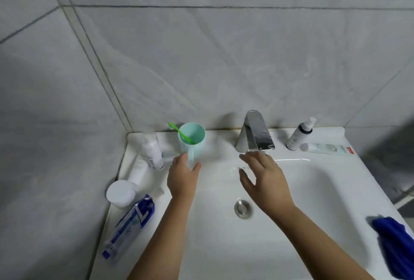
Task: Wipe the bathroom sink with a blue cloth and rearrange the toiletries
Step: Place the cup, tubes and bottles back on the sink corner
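A mint-green cup (193, 134) with a green toothbrush (180, 133) inside stands on the back ledge of the white sink (313, 190), left of the chrome tap (255, 133). My left hand (182, 176) pinches the cup's handle from the front. My right hand (263, 179) hovers over the basin just below the tap, fingers spread, holding nothing. The blue cloth (394, 241) lies bunched on the sink's right rim. On the left ledge are a white bottle (153, 149), a white tube (140, 173), a round white lid (121, 193) and a blue-and-white toothpaste tube (130, 226).
A white spray bottle (299, 134) and a flat white tube (327, 148) sit on the back ledge right of the tap. The metal drain plug (243, 208) is in the basin's middle. Grey tiled walls close in behind and on the left.
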Motion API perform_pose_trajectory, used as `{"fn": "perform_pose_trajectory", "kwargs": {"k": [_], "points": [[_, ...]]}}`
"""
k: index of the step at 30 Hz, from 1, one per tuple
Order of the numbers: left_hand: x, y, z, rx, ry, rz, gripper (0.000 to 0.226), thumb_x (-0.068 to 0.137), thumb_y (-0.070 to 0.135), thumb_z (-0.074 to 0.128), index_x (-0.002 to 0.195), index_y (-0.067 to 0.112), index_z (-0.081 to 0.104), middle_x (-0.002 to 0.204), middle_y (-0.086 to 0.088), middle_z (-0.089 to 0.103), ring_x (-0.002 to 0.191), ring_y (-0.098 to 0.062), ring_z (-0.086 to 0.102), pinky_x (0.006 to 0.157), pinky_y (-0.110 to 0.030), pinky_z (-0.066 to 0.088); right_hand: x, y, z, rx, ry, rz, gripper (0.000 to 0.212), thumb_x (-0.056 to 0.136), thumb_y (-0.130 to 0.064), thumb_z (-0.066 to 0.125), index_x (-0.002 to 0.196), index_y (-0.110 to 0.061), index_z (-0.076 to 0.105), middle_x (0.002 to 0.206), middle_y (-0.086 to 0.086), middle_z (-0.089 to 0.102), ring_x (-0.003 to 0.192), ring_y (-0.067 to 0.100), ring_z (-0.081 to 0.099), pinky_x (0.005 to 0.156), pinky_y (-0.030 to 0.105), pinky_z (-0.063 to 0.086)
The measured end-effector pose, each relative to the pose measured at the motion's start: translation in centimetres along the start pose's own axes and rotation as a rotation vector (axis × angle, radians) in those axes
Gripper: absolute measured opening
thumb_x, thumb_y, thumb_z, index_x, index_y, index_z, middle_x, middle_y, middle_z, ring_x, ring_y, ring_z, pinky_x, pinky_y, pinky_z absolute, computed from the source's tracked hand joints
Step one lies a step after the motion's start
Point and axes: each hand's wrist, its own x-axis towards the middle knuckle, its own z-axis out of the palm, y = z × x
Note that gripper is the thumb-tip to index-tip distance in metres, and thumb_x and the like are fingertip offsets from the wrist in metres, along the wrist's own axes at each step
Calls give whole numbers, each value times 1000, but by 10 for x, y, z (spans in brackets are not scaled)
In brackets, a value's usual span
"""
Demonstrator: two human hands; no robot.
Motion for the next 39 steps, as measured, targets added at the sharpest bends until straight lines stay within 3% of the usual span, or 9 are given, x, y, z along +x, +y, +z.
{"fn": "perform_pose_trajectory", "kwargs": {"k": [7, 13, 17, 21, 25, 28, 32, 35, 39], "points": [[22, 8, 12, -27, 68, -132, 11, 84, 18, 59, 85, 9, 64, 85, -10, 62, 70, -23, 49, 48, -24, 23, 7, 9, -6, 34, 11, 22, 35, 82, -29, 45, 104, -11, 65, 94, 5, 64, 76, 25, 60, 65, 35, 52], [14, 15, 7, 38, 101, -141, 30, 81, 15, 58, 56, 11, 42, 62, -9, 50, 56, -25, 41, 44, -24, 19, 0, 21, -11, 65, 21, -4, 34, 81, -28, 46, 102, -10, 65, 95, 6, 65, 80, 27, 62, 69, 32, 52], [-23, 32, -9, 30, 123, -106, 13, 81, 19, 62, 71, 10, 64, 74, -6, 64, 66, -26, 55, 50, -24, 30, -8, 36, -29, 105, 34, -26, 31, 80, -26, 47, 100, -11, 64, 99, 6, 64, 84, 28, 61, 70, 31, 50], [-68, 64, -32, -31, 156, -37, 3, 78, 22, 68, 76, 20, 68, 76, 0, 67, 73, -22, 61, 62, -27, 40, -22, 62, -52, 120, 40, 18, 37, 82, -30, 45, 105, -9, 65, 103, 8, 64, 91, 28, 62, 76, 32, 50], [-107, 105, -49, -103, 175, 58, 29, 76, 20, 71, 66, 42, 54, 73, 7, 66, 70, -12, 63, 67, -31, 48, -38, 100, -75, 137, 53, 78, 38, 83, -31, 47, 108, -9, 65, 106, 8, 64, 97, 21, 56, 82, 30, 46], [-129, 137, -52, -120, 167, 126, 38, 75, 17, 70, 67, 48, 50, 71, 13, 63, 65, 6, 58, 64, -20, 43, -50, 137, -90, 107, 38, 126, 33, 79, -22, 57, 108, -8, 65, 105, 9, 64, 95, 26, 59, 83, 28, 43], [-147, 168, -32, -132, 127, 207, 32, 74, 19, 72, 70, 46, 55, 77, 13, 64, 78, 7, 59, 66, -21, 47, -55, 194, -102, 59, -17, 151, 32, 77, -18, 62, 106, -5, 66, 102, 11, 66, 92, 32, 62, 81, 31, 44], [-158, 186, -2, -152, 69, 231, 25, 72, 20, 73, 71, 41, 60, 86, 22, 61, 75, 7, 60, 66, -15, 45, -47, 239, -105, 43, -79, 179, 32, 76, -9, 72, 107, -5, 65, 104, 11, 66, 95, 34, 62, 81, 32, 44], [-166, 195, 43, -160, -4, 190, 19, 72, 17, 75, 73, 34, 65, 82, 22, 63, 72, 8, 62, 68, -20, 49, -25, 288, -93, 35, -196, 245, 37, 81, -16, 68, 117, -9, 61, 115, 8, 62, 107, 29, 56, 85, 31, 41]]}}
